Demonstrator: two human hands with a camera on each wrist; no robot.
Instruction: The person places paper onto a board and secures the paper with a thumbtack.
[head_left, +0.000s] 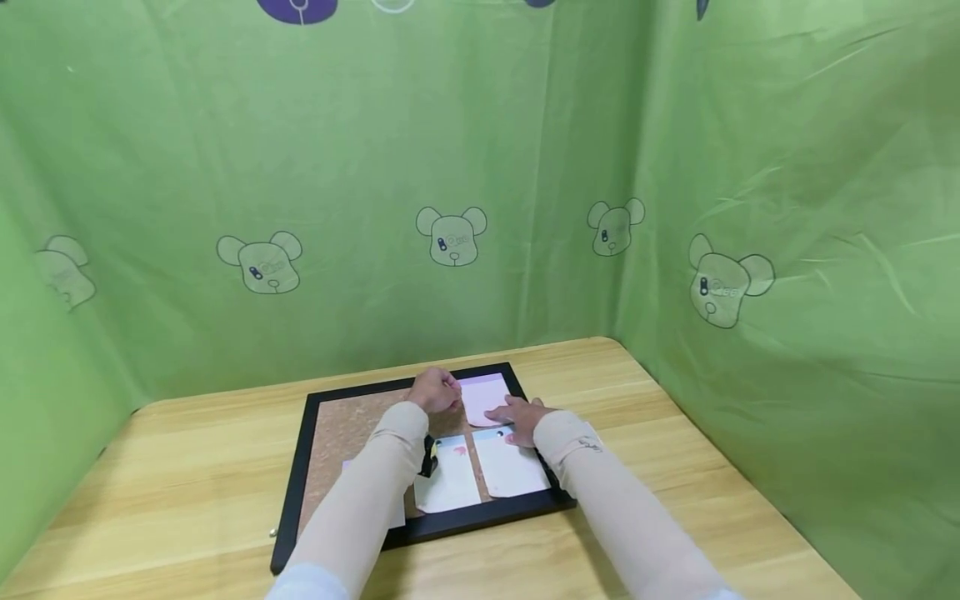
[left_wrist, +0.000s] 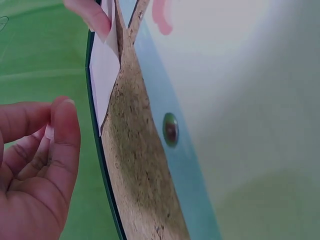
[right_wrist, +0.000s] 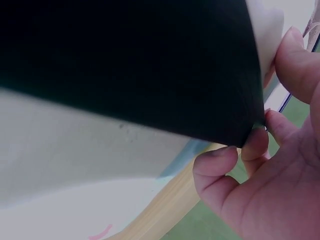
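Observation:
A cork board [head_left: 360,421] in a black frame lies on the table with paper sheets on it. My left hand [head_left: 437,390] is over its far edge, thumb and fingertips pinching a small pale piece [left_wrist: 49,131] that is mostly hidden between them. Just right of that hand lies a lilac sheet [head_left: 483,396]; its edge bulges up from the cork in the left wrist view. My right hand [head_left: 521,418] presses on this sheet with an outstretched finger, while another finger lies over the top of a blue-topped white sheet [head_left: 513,471]. A dark shape blocks much of the right wrist view.
Left of that white sheet is a second blue-topped one [head_left: 450,483], with a round dark tack [left_wrist: 170,129] in its blue strip. Another pale sheet [head_left: 397,514] is partly under the left forearm. A small shiny bit [head_left: 273,532] lies by the frame's left side. Green curtains [head_left: 465,317] surround the table.

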